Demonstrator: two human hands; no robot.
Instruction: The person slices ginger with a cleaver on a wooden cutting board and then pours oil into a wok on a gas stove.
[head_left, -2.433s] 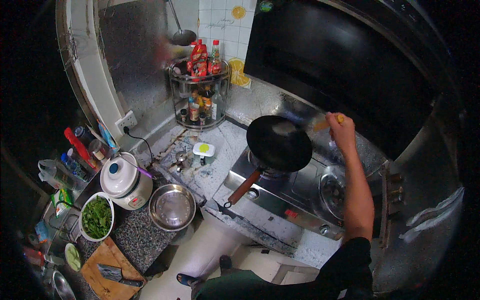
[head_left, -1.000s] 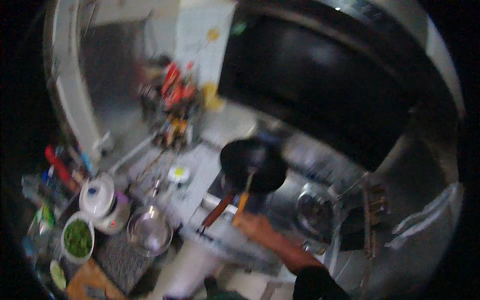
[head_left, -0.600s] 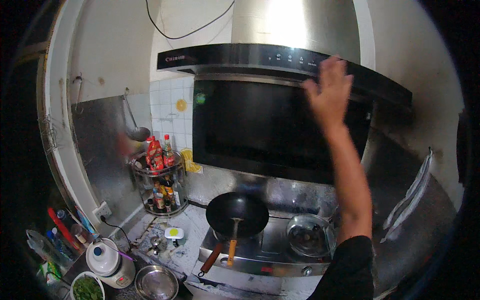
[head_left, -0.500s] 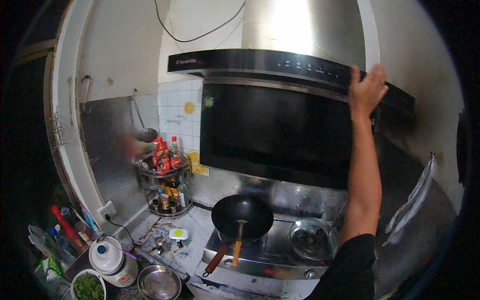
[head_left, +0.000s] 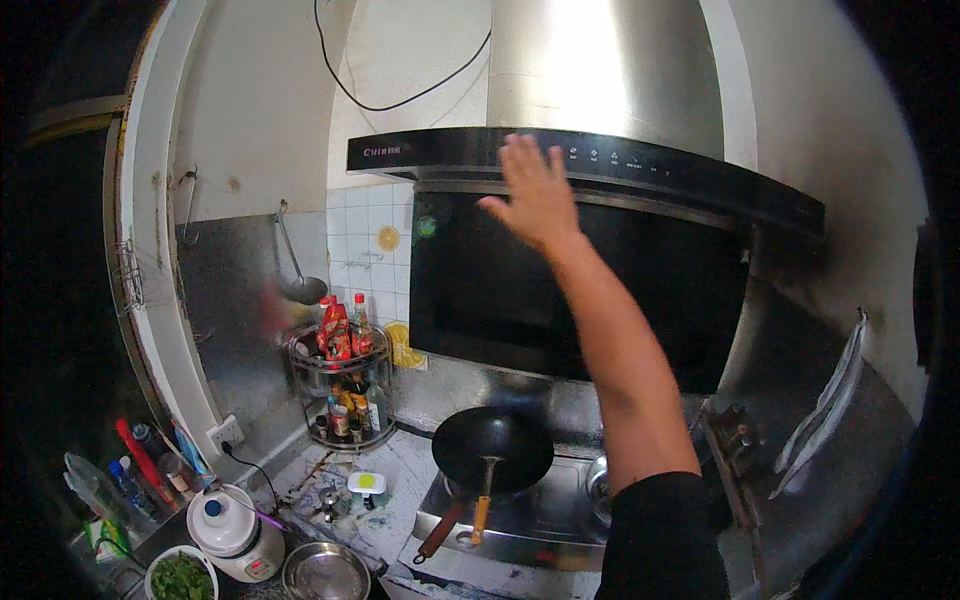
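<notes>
1. Hovering before the range hood [head_left: 470, 290], the right hand [head_left: 535, 200] is empty, its palm turned away from the wearer, the thumb out to the left and the fingers extended, slightly apart at the tips.
2. Its fingertips overlap the left part of the hood's black control strip [head_left: 640, 162]; whether they touch it, I cannot tell. A row of small pale symbols sits just right of the fingers.
3. The hood is fixed to the wall above the stove [head_left: 565, 515], its dark panel slanting below the strip and its bright steel duct [head_left: 610, 70] rising above. The bare forearm crosses in front of the panel, with a black sleeve [head_left: 655, 535] at the lower edge.
4. On the stove's left burner stands a black wok [head_left: 470, 440], its red-brown handle [head_left: 440, 532] pointing toward the wearer. A spatula [head_left: 482, 515] leans in it, metal end inside and wooden handle out over the near rim.
5. Left of the wok, a small white box with a yellow-green mark [head_left: 367, 483] sits on the counter. Behind that, a two-tier rack [head_left: 340, 367] holds bottles, and a ladle [head_left: 303, 288] hangs above.
6. At lower left are a white rice cooker [head_left: 240, 535], a steel bowl [head_left: 325, 578] and leafy greens [head_left: 183, 578] in a white bowl [head_left: 180, 550].
</notes>
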